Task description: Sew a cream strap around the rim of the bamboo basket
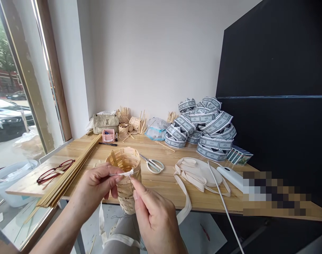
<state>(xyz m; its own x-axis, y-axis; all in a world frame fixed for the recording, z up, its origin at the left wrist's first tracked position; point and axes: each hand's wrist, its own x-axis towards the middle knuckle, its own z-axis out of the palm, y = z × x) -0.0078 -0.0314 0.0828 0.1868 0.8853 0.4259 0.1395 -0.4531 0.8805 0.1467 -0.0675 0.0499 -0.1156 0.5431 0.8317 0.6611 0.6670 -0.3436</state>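
Note:
A woven bamboo-strip basket leans upright at the table's front edge, above my grey-clad leg. My left hand is closed at its near rim, thumb and forefinger pinching the end of a white fabric tape. Close by on the right, my right hand is closed in a pinch at the tape, on what looks like a thin needle, mostly hidden by the fingertips. A fine dark thread hangs beneath that hand. More white tape trails across my leg.
White-handled scissors lie right of the basket. Coiled cream tape and a white cable are farther right. Bamboo strips and red glasses lie left. Patterned ribbon rolls, a handbag and small baskets stand behind.

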